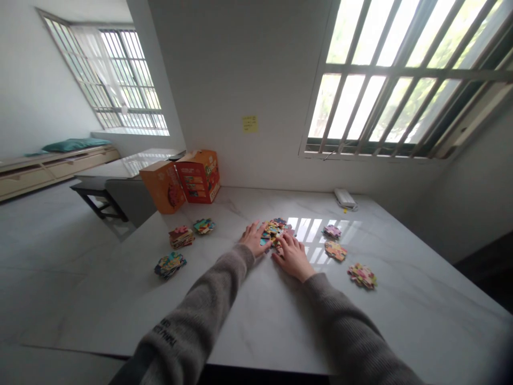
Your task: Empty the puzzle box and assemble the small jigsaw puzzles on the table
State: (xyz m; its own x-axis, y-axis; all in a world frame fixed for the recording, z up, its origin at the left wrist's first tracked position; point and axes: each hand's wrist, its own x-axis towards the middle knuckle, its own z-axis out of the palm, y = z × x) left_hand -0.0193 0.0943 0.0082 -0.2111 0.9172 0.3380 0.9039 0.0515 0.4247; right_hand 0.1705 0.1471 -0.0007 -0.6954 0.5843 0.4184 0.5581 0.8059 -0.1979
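Note:
A heap of colourful puzzle pieces (pixel 276 226) lies on the white marbled table (pixel 248 305), between and just beyond my hands. My left hand (pixel 254 239) rests at the heap's left side, fingers spread and touching its edge. At the near right side, my right hand (pixel 293 256) lies palm down with its fingers apart, the fingertips on the pieces. Both hands cover part of the heap. Neither is seen wrapped round a piece.
On the left are three puzzle stacks (pixel 181 237), (pixel 204 226), (pixel 170 265); on the right, three more (pixel 332 231), (pixel 335 251), (pixel 362 276). Orange boxes (pixel 163 186), (pixel 199 176) stand at the back left. A white power strip (pixel 345 198) lies at the back right.

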